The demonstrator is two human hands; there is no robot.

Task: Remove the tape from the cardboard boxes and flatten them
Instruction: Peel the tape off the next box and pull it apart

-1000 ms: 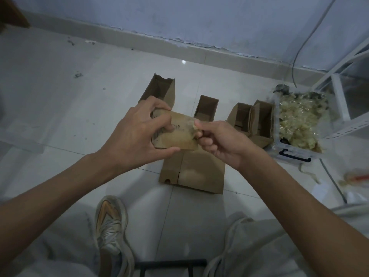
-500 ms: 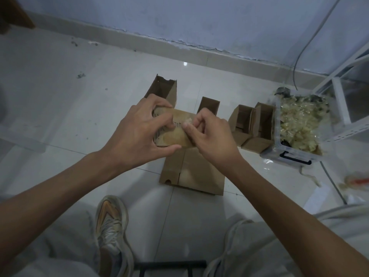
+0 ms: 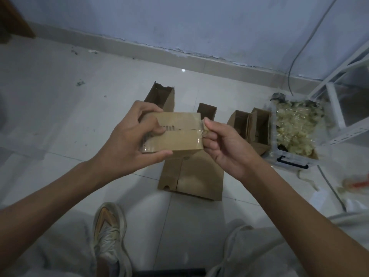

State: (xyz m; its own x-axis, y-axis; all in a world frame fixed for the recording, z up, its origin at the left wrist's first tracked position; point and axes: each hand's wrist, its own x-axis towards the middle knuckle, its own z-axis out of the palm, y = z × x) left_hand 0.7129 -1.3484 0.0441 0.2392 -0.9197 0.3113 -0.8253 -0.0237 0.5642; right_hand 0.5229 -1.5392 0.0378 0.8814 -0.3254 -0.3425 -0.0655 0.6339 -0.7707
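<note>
Two hands are at work on one small cardboard box (image 3: 175,132), which is held up in the air above the tiled floor (image 3: 60,116). The box's left end is gripped by the left hand (image 3: 127,142), fingers curled over its top edge and thumb pressed under its lower edge. At the box's right end, a loose end of clear tape (image 3: 201,126) is pinched between the thumb and curled fingers of the right hand (image 3: 223,144). A glossy strip of the tape is seen running along the seam across the box's face.

Directly beneath the held box, a flattened cardboard box (image 3: 195,176) is laid on the floor. Farther toward the wall, three open boxes are stood upright in a row: a tall one (image 3: 165,96) on the left, a narrower one (image 3: 207,109) in the middle, and a double one (image 3: 249,124) on the right. Just beside that last one, toward the floor's right edge, a clear plastic bin (image 3: 291,156) with a dark handle is filled with crumpled tape scraps (image 3: 295,126). A worn sneaker (image 3: 109,232) is seen at the near edge of the floor.
</note>
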